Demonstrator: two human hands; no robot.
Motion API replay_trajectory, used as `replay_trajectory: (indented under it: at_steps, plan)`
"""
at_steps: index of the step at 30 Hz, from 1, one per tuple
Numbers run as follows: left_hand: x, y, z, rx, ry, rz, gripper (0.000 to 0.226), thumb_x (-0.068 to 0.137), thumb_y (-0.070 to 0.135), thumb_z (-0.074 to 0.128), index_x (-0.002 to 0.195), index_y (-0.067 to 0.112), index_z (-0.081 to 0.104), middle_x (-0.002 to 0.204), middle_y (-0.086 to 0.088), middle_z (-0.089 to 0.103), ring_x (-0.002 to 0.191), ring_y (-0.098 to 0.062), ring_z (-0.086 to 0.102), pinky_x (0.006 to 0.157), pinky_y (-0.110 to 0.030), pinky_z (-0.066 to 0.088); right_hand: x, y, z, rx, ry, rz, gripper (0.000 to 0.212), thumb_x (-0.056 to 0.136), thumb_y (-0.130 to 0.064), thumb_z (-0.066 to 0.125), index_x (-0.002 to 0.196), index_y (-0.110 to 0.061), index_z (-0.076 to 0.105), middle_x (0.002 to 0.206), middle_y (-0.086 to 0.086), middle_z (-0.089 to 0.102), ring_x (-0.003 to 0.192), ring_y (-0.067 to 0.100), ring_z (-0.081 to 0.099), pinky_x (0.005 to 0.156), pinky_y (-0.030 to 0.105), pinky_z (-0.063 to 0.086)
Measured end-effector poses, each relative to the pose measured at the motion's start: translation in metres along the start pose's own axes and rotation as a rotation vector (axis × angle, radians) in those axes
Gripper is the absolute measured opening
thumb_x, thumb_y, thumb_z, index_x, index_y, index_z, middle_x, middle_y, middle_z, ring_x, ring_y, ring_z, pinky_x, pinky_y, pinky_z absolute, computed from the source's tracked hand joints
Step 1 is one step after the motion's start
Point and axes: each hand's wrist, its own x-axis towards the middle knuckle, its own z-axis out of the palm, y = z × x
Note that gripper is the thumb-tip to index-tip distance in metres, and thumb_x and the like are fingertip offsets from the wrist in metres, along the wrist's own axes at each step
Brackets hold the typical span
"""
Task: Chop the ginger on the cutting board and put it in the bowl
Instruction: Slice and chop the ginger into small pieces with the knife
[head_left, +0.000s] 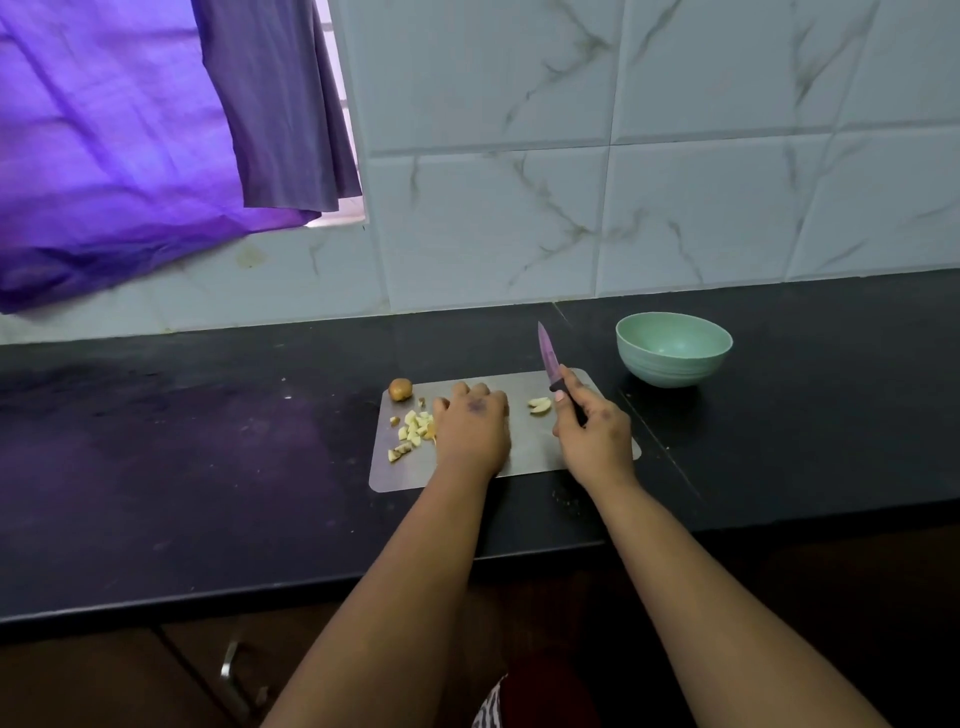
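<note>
While the right hand grips the knife, blade up and off the board, the left hand lies palm-down mid-board; cannot tell if it holds anything. Chopped ginger just left of it, slices between hands, brown knob at far-left corner. Bowl far right on counter.

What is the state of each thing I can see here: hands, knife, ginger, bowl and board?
Left hand: resting palm down on the board, beside the chopped ginger.
Right hand: closed around the knife handle.
Knife: raised, tip pointing up and away.
Chopped ginger: loose pieces on the board.
Ginger slices: still uncut, near the knife.
Bowl: upright, empty.
Cutting board: flat on the counter.
</note>
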Motion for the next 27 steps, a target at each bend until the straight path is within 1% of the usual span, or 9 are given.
replay_trajectory:
  at_steps: [4, 8, 10, 13, 16, 18, 23, 25, 27]
  plan:
    - [-0.004, -0.011, -0.002, -0.013, 0.091, -0.139, 0.021, 0.087, 0.011, 0.047, 0.101, 0.021, 0.059, 0.107, 0.001, 0.059, 0.104, -0.022, 0.04, 0.081, -0.036, 0.022, 0.002, 0.003, 0.0, 0.002, -0.001, 0.024, 0.037, 0.097, -0.028, 0.05, 0.133, -0.031, 0.054, 0.072, 0.01, 0.065, 0.073, 0.023, 0.061, 0.073, 0.033, 0.051]
    - [-0.009, -0.011, -0.012, -0.116, 0.12, -0.269, 0.032, 0.088, 0.004, 0.042, 0.113, 0.017, 0.055, 0.11, -0.004, 0.059, 0.111, -0.026, 0.034, 0.093, -0.04, 0.027, 0.002, 0.004, 0.0, 0.026, 0.002, 0.045, 0.037, 0.097, -0.028, 0.05, 0.134, -0.031, 0.053, 0.074, 0.008, 0.065, 0.076, 0.021, 0.061, 0.074, 0.029, 0.05]
    - [-0.011, -0.01, -0.015, -0.126, 0.164, -0.293, 0.028, 0.088, 0.005, 0.044, 0.113, 0.016, 0.054, 0.105, -0.005, 0.06, 0.11, -0.027, 0.035, 0.096, -0.04, 0.028, 0.003, 0.004, -0.001, 0.047, 0.015, 0.061, 0.037, 0.096, -0.028, 0.05, 0.133, -0.031, 0.054, 0.078, 0.005, 0.067, 0.078, 0.019, 0.061, 0.075, 0.027, 0.05]
    - [-0.009, -0.008, -0.016, -0.088, 0.182, -0.241, 0.015, 0.092, 0.024, 0.053, 0.106, 0.019, 0.055, 0.105, -0.001, 0.063, 0.107, -0.023, 0.044, 0.095, -0.038, 0.025, 0.003, 0.004, -0.003, 0.103, 0.055, 0.113, 0.037, 0.096, -0.027, 0.05, 0.132, -0.029, 0.055, 0.082, -0.001, 0.066, 0.079, 0.017, 0.062, 0.074, 0.024, 0.049]
    - [-0.002, 0.002, -0.012, -0.063, 0.1, -0.115, 0.026, 0.094, 0.041, 0.051, 0.111, 0.023, 0.059, 0.114, 0.002, 0.06, 0.112, -0.02, 0.043, 0.091, -0.037, 0.028, 0.006, 0.006, -0.002, 0.151, 0.098, 0.162, 0.038, 0.094, -0.03, 0.05, 0.132, -0.028, 0.056, 0.088, -0.008, 0.059, 0.089, 0.018, 0.063, 0.088, 0.034, 0.052]
    - [0.003, 0.012, -0.008, -0.062, 0.042, -0.017, 0.03, 0.095, 0.044, 0.049, 0.117, 0.026, 0.059, 0.119, 0.004, 0.059, 0.115, -0.02, 0.042, 0.092, -0.037, 0.03, 0.008, 0.008, 0.0, 0.16, 0.108, 0.168, 0.039, 0.093, -0.031, 0.049, 0.131, -0.028, 0.057, 0.09, -0.009, 0.056, 0.091, 0.014, 0.06, 0.092, 0.04, 0.051]
    - [0.017, 0.031, 0.003, -0.136, -0.045, 0.06, 0.033, 0.095, 0.046, 0.048, 0.118, 0.027, 0.063, 0.121, 0.003, 0.06, 0.117, -0.02, 0.044, 0.094, -0.039, 0.034, 0.01, 0.01, 0.002, 0.168, 0.119, 0.146, 0.039, 0.093, -0.028, 0.05, 0.13, -0.026, 0.058, 0.093, -0.004, 0.063, 0.091, 0.01, 0.057, 0.094, 0.039, 0.05]
    - [0.022, 0.035, 0.008, -0.097, -0.094, 0.066, 0.032, 0.096, 0.042, 0.047, 0.118, 0.026, 0.062, 0.122, 0.0, 0.058, 0.119, -0.022, 0.043, 0.095, -0.04, 0.034, 0.01, 0.011, 0.0, 0.158, 0.114, 0.143, 0.037, 0.094, -0.025, 0.05, 0.131, -0.024, 0.058, 0.089, -0.002, 0.065, 0.086, 0.014, 0.061, 0.089, 0.031, 0.051]
    - [0.025, 0.035, 0.012, -0.111, -0.126, 0.051, 0.029, 0.096, 0.036, 0.047, 0.116, 0.025, 0.063, 0.121, -0.002, 0.056, 0.12, -0.025, 0.043, 0.094, -0.04, 0.033, 0.01, 0.01, -0.002, 0.148, 0.107, 0.158, 0.037, 0.095, -0.024, 0.051, 0.131, -0.025, 0.058, 0.078, -0.003, 0.063, 0.076, 0.019, 0.062, 0.077, 0.026, 0.049]
